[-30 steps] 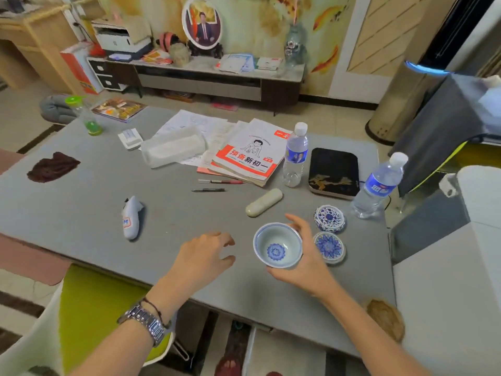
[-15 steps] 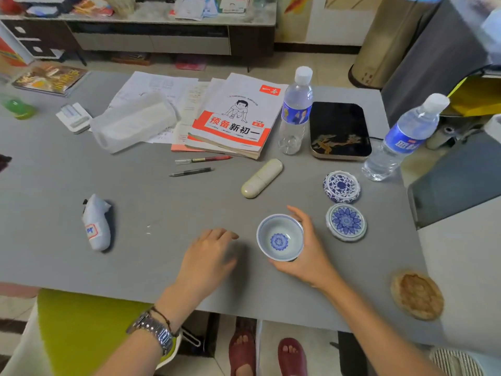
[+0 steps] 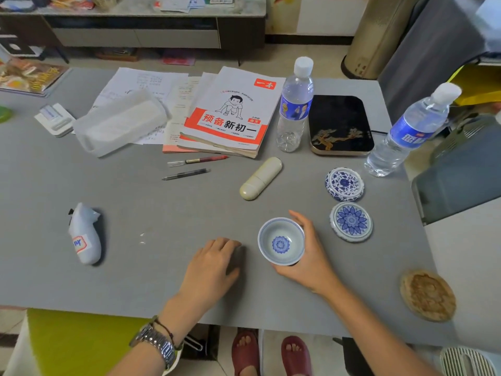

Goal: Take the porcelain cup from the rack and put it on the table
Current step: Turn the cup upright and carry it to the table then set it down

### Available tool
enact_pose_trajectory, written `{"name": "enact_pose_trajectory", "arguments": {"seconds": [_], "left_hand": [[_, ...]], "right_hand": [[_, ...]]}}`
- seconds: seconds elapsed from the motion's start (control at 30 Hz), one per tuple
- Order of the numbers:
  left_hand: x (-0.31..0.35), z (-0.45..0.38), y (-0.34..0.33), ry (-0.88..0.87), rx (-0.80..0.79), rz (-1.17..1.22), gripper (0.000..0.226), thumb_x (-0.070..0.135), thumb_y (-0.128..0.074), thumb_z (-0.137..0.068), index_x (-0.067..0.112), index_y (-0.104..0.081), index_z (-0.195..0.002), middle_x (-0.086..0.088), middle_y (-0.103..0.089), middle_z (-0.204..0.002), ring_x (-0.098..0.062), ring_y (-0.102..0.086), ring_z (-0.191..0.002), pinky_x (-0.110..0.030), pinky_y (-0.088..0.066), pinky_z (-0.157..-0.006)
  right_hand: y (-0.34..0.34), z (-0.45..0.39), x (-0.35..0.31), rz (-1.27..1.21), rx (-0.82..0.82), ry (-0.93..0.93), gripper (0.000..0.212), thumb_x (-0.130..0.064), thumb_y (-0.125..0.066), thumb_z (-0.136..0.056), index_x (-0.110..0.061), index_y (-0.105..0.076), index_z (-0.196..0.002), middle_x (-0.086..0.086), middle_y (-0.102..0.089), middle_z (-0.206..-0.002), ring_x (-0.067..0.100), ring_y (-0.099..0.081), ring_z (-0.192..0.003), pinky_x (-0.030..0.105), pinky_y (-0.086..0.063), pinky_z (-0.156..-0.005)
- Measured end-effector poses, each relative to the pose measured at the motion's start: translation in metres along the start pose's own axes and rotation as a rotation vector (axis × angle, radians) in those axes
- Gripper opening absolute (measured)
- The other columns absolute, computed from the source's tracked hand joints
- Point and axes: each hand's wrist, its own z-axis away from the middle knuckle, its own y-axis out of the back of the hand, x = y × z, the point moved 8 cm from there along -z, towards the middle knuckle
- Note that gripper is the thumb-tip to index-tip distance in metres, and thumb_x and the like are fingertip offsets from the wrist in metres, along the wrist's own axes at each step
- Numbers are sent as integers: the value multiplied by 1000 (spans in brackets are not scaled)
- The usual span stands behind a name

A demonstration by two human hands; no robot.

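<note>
My right hand (image 3: 307,260) is curled around the cup (image 3: 281,241), fingers along its far side and thumb under the near edge, cradling it from the right. The cup sits upright at the near middle of the grey table (image 3: 151,202); whether its foot rests on the surface I cannot tell. My left hand (image 3: 212,264) lies palm down on the table just beside the cup, fingers loosely bent, holding nothing. The cup is small and white, with thin blue lines inside its rim and a blue flower at the bottom. Two blue-patterned lids (image 3: 351,221) lie near its right.
</note>
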Motion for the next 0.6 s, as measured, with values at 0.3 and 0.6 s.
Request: {"name": "enact_pose_trajectory", "arguments": {"seconds": [0.3, 0.6], "left_hand": [[-4, 3, -9, 7, -14, -4, 48, 24, -58, -81, 20, -47, -128, -1, -53, -124, -22, -48, -111, -31, -40, -86], [-3, 4, -14, 27, -29, -46, 47, 24, -58, -82, 20, -46, -127, 0, -49, -129, -21, -44, -114, -30, -40, -86]], "right_hand": [[-1, 3, 6, -20, -5, -8, 106, -9, -88, -56, -44, -27, -135, 0, -48, -136, 12, -50, -125, 27, -43, -104], [-2, 6, 7, -32, -58, -34, 110, -27, -90, -53, -50, -22, -136, 0, -45, -139, 14, -46, -129, 34, -40, -108]]}}
